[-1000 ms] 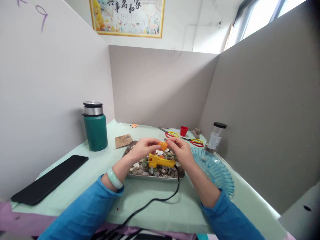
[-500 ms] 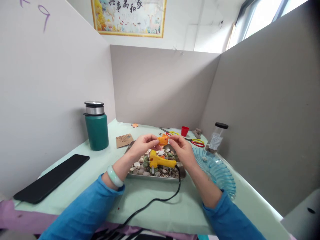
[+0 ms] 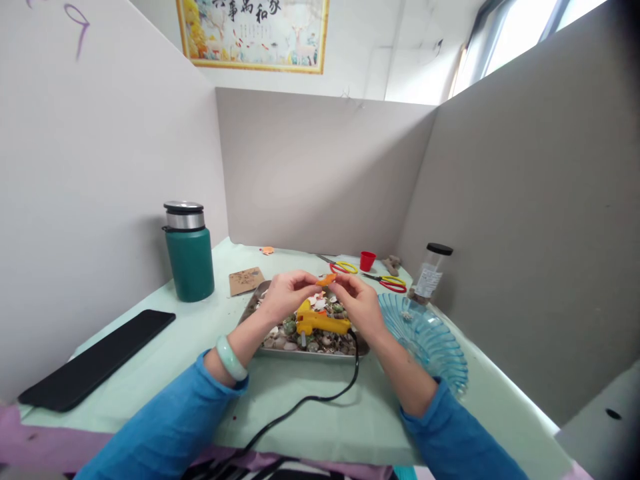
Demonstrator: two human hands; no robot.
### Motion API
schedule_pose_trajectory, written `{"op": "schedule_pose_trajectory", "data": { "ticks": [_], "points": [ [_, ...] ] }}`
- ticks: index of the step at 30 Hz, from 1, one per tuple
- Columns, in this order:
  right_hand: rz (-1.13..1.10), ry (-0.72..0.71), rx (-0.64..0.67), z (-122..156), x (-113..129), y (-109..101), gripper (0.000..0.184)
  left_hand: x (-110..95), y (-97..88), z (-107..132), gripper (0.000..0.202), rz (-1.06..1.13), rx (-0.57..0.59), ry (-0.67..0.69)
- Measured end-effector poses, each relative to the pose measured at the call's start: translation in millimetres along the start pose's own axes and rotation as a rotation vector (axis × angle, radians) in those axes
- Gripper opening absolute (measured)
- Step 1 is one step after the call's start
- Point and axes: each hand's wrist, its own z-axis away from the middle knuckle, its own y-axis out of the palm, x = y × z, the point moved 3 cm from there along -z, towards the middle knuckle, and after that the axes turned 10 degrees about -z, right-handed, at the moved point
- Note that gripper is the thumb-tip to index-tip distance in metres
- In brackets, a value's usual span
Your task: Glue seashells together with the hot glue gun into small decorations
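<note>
Over a metal tray [image 3: 320, 355] of shells and pebbles, my left hand [image 3: 289, 295] and my right hand [image 3: 361, 303] pinch a small orange piece [image 3: 327, 280] from its two sides. It looks thin and is seen nearly edge-on; its exact kind I cannot make out. Below my hands, a yellow glue gun [image 3: 324, 324] lies on the shells, nozzle to the left and pointing down. Its black cord [image 3: 310, 399] runs off the tray toward the table's front edge.
Left of the tray are a brown card [image 3: 246, 281], a green bottle [image 3: 189, 263] and a black mat [image 3: 100, 360]. Behind stand scissors [image 3: 393, 285], more scissors [image 3: 344, 267] and a red cup [image 3: 367, 261]. A blue glass plate [image 3: 435, 333] and a clear jar [image 3: 430, 273] sit right.
The orange piece has tipped from showing its broad face to nearly edge-on. My right hand has closed in on it from the right. The view has shifted slightly.
</note>
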Motion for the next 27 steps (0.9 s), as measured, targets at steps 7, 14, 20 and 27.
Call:
{"op": "schedule_pose_trajectory", "data": {
  "ticks": [7, 14, 20, 27],
  "points": [
    [-0.070, 0.011, 0.074, -0.1, 2.0, 2.2, 0.044, -15.9, -3.8, 7.3, 0.015, -0.350, -0.237, 0.356],
    [-0.105, -0.020, 0.080, -0.6, 4.2, 0.1, 0.042, -18.6, -0.1, 11.2, 0.019, -0.446, -0.252, 0.473],
    [-0.108, -0.060, 0.059, 1.2, 1.0, 6.5, 0.041, -12.4, 3.6, 9.2, 0.018, -0.433, -0.207, 0.477],
    [0.152, 0.079, -0.049, -20.2, 7.8, -45.0, 0.037, -11.7, 0.7, 7.9, 0.024, -0.405, -0.179, 0.374]
  ]
}}
